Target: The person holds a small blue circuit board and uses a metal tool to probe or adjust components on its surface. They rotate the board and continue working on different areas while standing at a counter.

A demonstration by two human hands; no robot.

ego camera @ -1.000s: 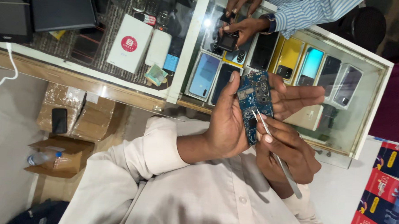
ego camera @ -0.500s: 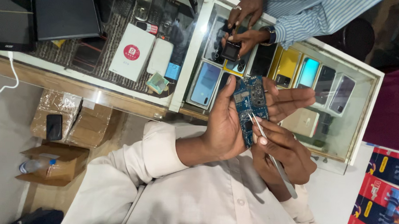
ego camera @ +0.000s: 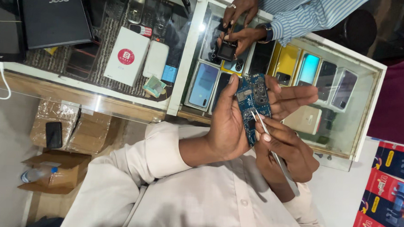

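Observation:
My left hand (ego camera: 228,128) holds a blue phone circuit board (ego camera: 251,99) upright at its edges, thumb at the top and fingers spread out behind it. My right hand (ego camera: 288,152) grips thin metal tweezers (ego camera: 267,133), their tip touching the lower middle of the board. Both hands hover over my white shirt, just before a glass display counter (ego camera: 367,110). Across the counter, another person's hands (ego camera: 240,34) in striped sleeves hold a small black device (ego camera: 225,51).
Inside the counter lie several phones (ego camera: 203,84) in different colours, a white box (ego camera: 126,61) and a dark laptop (ego camera: 57,14). Cardboard boxes (ego camera: 82,134), a black phone (ego camera: 54,134) and a plastic bottle (ego camera: 36,174) sit on the floor at left. Colourful packages (ego camera: 392,187) stand at lower right.
The view has drifted a little, so the counter sits lower in the frame. The tweezers' tip stays on the board with only slight movement. The other person's hands keep handling the small device.

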